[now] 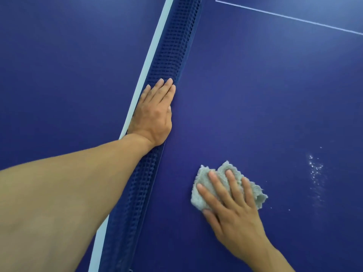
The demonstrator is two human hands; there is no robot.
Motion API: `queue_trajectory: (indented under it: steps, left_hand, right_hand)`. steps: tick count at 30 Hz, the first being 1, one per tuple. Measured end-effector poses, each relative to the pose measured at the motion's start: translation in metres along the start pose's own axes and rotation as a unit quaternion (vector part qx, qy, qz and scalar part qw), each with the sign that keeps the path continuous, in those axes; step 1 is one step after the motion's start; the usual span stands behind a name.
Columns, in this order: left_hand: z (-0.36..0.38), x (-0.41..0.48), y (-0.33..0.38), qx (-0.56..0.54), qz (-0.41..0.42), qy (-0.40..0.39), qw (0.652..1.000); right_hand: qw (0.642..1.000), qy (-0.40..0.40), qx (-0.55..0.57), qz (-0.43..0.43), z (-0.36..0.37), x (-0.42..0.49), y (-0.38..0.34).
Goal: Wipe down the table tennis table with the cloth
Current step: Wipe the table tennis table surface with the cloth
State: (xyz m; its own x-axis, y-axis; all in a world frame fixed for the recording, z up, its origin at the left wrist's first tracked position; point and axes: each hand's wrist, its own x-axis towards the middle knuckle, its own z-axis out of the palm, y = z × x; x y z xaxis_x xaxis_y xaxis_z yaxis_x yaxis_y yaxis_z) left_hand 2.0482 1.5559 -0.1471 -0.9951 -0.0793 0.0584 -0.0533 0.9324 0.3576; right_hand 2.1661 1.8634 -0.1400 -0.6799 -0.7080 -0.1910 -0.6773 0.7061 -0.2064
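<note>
Right hand (pixel 233 209): fingers (pixel 218 185) straight and slightly spread, pressing flat on the crumpled pale grey cloth (pixel 203 174), which lies beneath them on the blue counter (pixel 265 95), near the net (pixel 172 46). Left hand (pixel 153 114): fingers straight and together, laid along the net beside its white top band (pixel 157 42). White specks (pixel 315 167) mark the counter right of the cloth; a white line (pixel 290 18) crosses the far corner.

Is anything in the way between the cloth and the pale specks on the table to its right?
Nothing visible. The right hand presses the cloth on the table; only bare surface lies between it and the specks. The net, with the left hand on it, is on the other side.
</note>
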Motion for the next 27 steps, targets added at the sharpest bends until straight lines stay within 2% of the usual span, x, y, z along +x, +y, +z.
queue_trajectory:
  steps: [4,6,8,12,16,19,22,25,27]
  left_hand:
    - [0.002,0.001,-0.002,-0.003,0.001,0.007,1.000]
    - [0.002,0.001,-0.004,-0.006,-0.005,0.009,1.000]
    - [0.001,0.000,-0.002,-0.011,-0.010,0.006,1.000]
    - [-0.001,-0.031,0.016,0.000,0.020,-0.028,0.999]
    - [-0.010,-0.105,0.041,0.054,0.096,-0.042,0.993]
    - [-0.022,-0.170,0.060,0.063,0.127,-0.033,0.989]
    - [-0.026,-0.223,0.072,0.065,0.128,-0.036,0.989]
    - [-0.025,-0.253,0.080,0.063,0.119,-0.040,0.990]
    - [-0.022,-0.263,0.088,0.059,0.103,-0.030,0.992]
  right_hand:
    - [0.977,0.062,0.020,0.204,-0.006,0.053,-0.001]
    - [0.962,0.081,0.034,0.258,-0.004,0.079,-0.028]
    - [0.973,0.075,0.037,0.213,0.003,0.079,-0.065]
    - [0.997,0.045,0.049,0.042,0.035,0.001,-0.142]
    - [0.999,0.017,0.015,-0.045,0.057,-0.107,-0.146]
    - [1.000,0.001,-0.018,-0.012,0.051,-0.159,-0.101]
    - [0.994,-0.009,-0.025,0.103,0.039,-0.171,-0.070]
    - [0.977,0.021,0.010,0.214,0.034,-0.145,-0.093]
    - [0.977,0.040,0.026,0.206,0.038,-0.130,-0.118]
